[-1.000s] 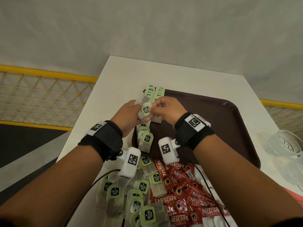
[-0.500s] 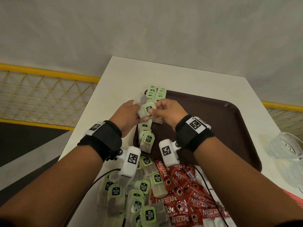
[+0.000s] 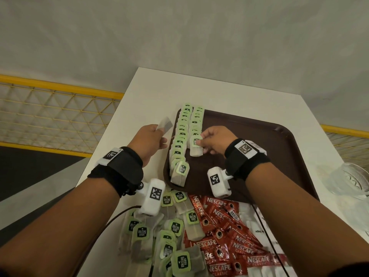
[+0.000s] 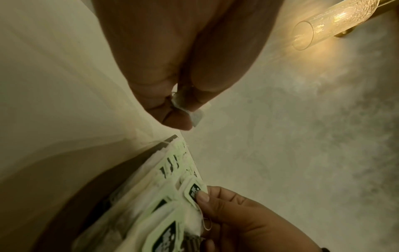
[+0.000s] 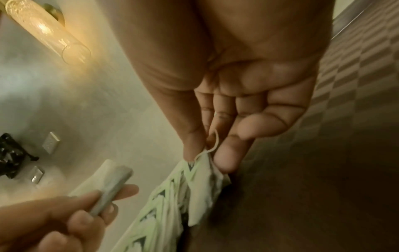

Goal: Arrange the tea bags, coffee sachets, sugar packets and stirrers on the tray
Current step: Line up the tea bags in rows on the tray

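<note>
Head cam: my left hand [image 3: 150, 141] pinches 1 tea bag [image 3: 165, 125], held up over the white table [image 3: 143, 92] just left of the brown tray [image 3: 279, 148]. My right hand [image 3: 214, 141] pinches the green tag of another bag [image 3: 196, 147] at the near end of the 2nd row. On the tray: 2 rows of overlapped tea bags [image 3: 180, 140] along its left side; too tightly stacked to count each. Near edge of table: loose tea bag pile [image 3: 165, 232], approx a dozen tags showing, and red Nescafe sachets [image 3: 225, 232] beside it, at least 8; white packets [image 3: 249, 218] partly under them, count unclear. 1 glass dish [image 3: 351, 180] at far right.

Left wrist cam: thumb & fingers closed tight on 1 bag corner [image 4: 190, 109]. Right hand [image 4: 241, 220] below, thumb on a tag [image 4: 194, 190].

Right wrist cam: thumb & forefinger narrow, nipping tag and string [image 5: 212, 145] atop the row. Left hand [image 5: 54, 220] grips its 1 bag [image 5: 112, 185]. 1 wall lamp [image 5: 47, 32] lit.
</note>
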The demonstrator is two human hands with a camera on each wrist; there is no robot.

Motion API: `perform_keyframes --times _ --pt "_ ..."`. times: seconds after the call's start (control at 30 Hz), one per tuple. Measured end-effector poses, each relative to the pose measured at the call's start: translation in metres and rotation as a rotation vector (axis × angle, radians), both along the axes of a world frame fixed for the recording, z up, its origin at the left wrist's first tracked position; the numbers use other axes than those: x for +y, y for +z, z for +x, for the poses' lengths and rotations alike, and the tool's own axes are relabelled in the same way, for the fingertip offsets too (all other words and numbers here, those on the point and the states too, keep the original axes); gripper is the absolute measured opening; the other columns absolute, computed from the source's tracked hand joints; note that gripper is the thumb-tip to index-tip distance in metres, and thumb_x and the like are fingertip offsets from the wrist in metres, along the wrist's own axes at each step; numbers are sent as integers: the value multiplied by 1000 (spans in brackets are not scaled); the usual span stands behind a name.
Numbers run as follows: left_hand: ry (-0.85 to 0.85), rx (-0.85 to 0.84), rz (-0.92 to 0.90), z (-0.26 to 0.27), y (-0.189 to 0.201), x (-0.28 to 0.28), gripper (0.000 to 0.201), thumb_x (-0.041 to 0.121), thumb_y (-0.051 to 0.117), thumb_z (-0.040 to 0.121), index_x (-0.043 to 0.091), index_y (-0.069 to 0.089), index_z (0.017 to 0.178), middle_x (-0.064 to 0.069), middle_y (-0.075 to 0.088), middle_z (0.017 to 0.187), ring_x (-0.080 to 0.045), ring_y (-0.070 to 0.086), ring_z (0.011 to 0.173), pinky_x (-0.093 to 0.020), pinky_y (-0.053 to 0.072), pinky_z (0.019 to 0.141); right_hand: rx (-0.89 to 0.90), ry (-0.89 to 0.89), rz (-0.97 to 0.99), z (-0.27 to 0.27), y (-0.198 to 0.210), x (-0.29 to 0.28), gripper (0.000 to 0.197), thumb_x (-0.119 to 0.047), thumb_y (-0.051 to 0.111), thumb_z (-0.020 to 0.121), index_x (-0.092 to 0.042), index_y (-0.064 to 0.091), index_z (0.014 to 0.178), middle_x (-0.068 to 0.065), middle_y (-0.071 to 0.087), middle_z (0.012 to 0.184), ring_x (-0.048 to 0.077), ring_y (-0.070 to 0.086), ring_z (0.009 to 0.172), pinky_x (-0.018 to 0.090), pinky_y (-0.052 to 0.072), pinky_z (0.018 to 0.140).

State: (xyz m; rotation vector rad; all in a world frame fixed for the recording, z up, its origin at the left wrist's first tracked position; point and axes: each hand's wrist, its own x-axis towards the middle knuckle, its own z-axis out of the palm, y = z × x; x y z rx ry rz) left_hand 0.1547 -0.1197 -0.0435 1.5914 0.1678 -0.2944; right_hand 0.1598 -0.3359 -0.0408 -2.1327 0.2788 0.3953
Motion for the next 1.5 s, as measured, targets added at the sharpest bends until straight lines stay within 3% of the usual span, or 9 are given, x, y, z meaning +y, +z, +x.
perform_keyframes --times 0.13,0.3,0.57,0.63,0.73,0.87,1.1,1.33,1.5 --pt "-35 -64 38 -2 -1 3 16 10 47 102 6 61 110 -4 56 87 -14 56 75 -26 55 73 16 -51 -35 4 4 9 20 -16 76 83 -11 57 79 7 66 67 12 61 53 25 52 55" --pt "29 -120 48 -3 0 8 24 10 63 94 9 50 115 -12 62 93 -17 65 71 -28 59 72 158 -20 -194 9 15 19 26 -28 66 91 -8 55 79 17 71 95 21 60 74 35 53 87" --pt "-137 -201 171 -4 8 12 7 6 59 96 12 64 95 -10 66 87 -19 66 79 -27 60 76 -173 31 -342 8 19 15 37 -39 60 92 -5 56 79 14 63 81 24 58 72 40 52 78" --pt "-202 -248 236 -3 11 11 12 10 59 97 16 68 94 -8 69 87 -16 65 78 -28 60 79 -235 69 -183 6 26 19 42 -37 54 96 4 61 90 12 65 86 21 57 70 37 50 72" --pt "-302 -308 267 -3 21 6 13 12 60 97 12 73 100 -9 72 94 -18 66 82 -31 60 82 -160 195 4 0 35 26 26 -28 49 99 -10 68 103 5 69 101 13 62 78 32 52 72" --pt "-341 -377 253 -4 32 1 13 11 60 97 13 73 98 -8 73 100 -27 68 91 -36 59 86 15 217 356 -9 36 26 19 -21 49 101 -14 66 100 8 65 99 23 59 91 30 51 73" --pt "-330 -485 144 -9 35 1 18 6 68 90 20 75 98 -4 69 104 -19 67 98 -37 56 91 57 244 591 -14 35 10 34 -15 59 91 0 60 121 3 60 89 11 53 69 21 40 58" --pt "-344 -605 229 -10 33 -1 29 10 70 88 35 74 103 -2 59 118 -10 60 104 -20 50 93 61 233 691 -21 37 6 18 -15 67 83 -6 65 98 0 66 79 13 50 66 19 38 51" --pt "-276 -373 59 -15 31 -5 21 17 55 100 15 67 117 -7 64 116 -12 69 80 -28 59 75 -70 131 609 -23 38 7 7 -6 67 83 -11 62 83 -1 66 74 8 51 56 19 36 47"
